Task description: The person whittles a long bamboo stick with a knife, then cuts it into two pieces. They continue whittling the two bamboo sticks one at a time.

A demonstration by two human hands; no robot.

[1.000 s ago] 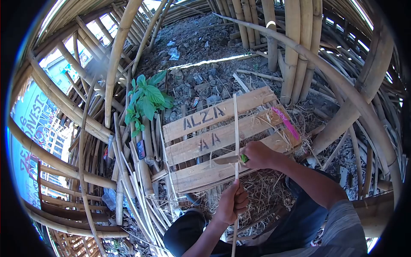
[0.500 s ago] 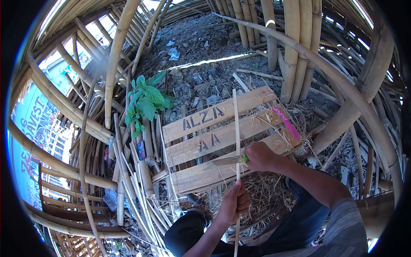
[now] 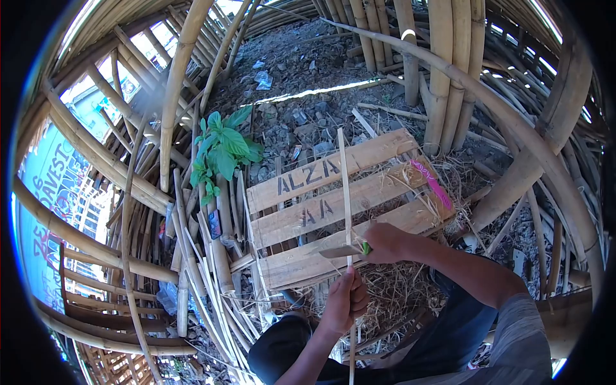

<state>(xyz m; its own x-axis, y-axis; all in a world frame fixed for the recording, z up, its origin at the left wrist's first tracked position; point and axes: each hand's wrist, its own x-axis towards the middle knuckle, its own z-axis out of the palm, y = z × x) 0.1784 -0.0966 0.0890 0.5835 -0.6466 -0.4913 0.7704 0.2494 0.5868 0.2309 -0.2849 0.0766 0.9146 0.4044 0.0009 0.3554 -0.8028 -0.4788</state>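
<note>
My left hand (image 3: 345,303) is closed around a long, thin bamboo strip (image 3: 346,199), thumb pressed along it. From below the hand the strip runs up over the crate and tilts slightly left at its top. My right hand (image 3: 387,244), just above and to the right, grips a knife (image 3: 335,251) with a bit of green showing at its handle. The blade points left and lies across the strip, a short way above my left thumb. Under both sits a slatted wooden crate (image 3: 269,231) with black stencilled letters and pink marking.
Split bamboo strips (image 3: 215,314) lie in a bundle left of my knees. Shavings (image 3: 404,289) cover the ground below the crate. A leafy green plant (image 3: 224,151) grows at the crate's upper left. Thick bamboo poles (image 3: 443,77) and a lattice wall stand around, with rubble behind.
The strip's upper end has swung a little to the left. My right hand and the knife have shifted slightly down along the strip, closer to my left hand.
</note>
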